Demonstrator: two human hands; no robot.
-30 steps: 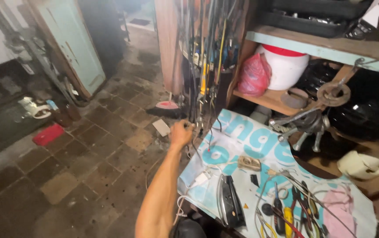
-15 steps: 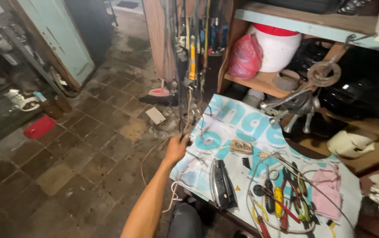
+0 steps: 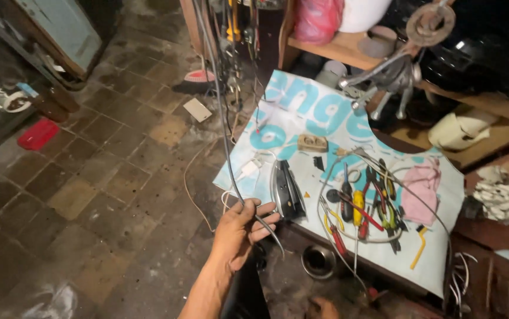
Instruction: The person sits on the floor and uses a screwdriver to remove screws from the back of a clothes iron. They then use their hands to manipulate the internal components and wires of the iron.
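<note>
At the bottom centre of the frame, the left hand [image 3: 240,231] was curled loosely around a thin dark cable [image 3: 222,118], fingers half closed over it near the desk's lower left corner; the cable ran from the hand up toward the top centre of the frame, and a short end curved down past the fingers. At the very bottom edge, right of centre, part of the right hand [image 3: 322,308] showed; whether it was open or closed could not be told. Just right of the left hand, a black clothes iron [image 3: 287,189] lay on the printed white-and-blue sheet [image 3: 302,100] covering the desk [image 3: 337,248]. Further right, in the lower right of the frame, a cluster of screwdrivers and pliers [image 3: 367,207] with red, yellow and green handles lay among loose wires, beside a pink cloth [image 3: 423,186]. Above the iron, mid frame, sat a small beige socket block [image 3: 312,142]. The tiled floor [image 3: 89,195] filled the left half; a red flat object [image 3: 37,133] lay at the left edge and a pale card [image 3: 198,109] nearer the centre. At the top right, a wooden shelf [image 3: 337,47] carried a pink bag [image 3: 316,18] and a metal puller tool [image 3: 396,71].
</note>
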